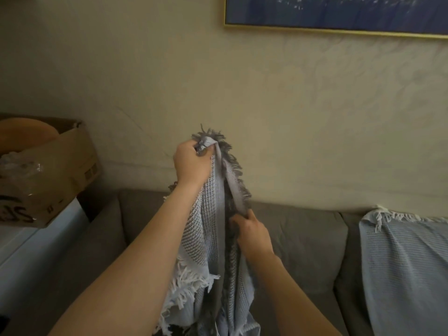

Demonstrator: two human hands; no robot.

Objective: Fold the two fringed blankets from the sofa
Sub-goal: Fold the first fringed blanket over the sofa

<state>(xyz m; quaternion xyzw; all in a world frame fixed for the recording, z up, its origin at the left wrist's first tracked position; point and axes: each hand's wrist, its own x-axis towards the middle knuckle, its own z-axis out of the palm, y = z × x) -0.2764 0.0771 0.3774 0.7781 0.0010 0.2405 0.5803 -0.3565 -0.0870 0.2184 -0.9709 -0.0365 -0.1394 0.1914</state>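
Observation:
A pale blue-grey fringed blanket (213, 226) hangs bunched in the air over the grey sofa (303, 238). My left hand (191, 163) grips its top corner up high, dark fringe sticking out above the fist. Lower and to the right, my right hand (252, 235) pinches the blanket's fringed edge. White fringe dangles beside my left forearm. A second light blue fringed blanket (407, 267) lies draped over the sofa's back and seat at the far right.
A cardboard box (58, 170) with plastic wrap and an orange round object stands on a white surface (29, 251) left of the sofa. A gold-framed blue picture (339, 13) hangs on the cream wall above.

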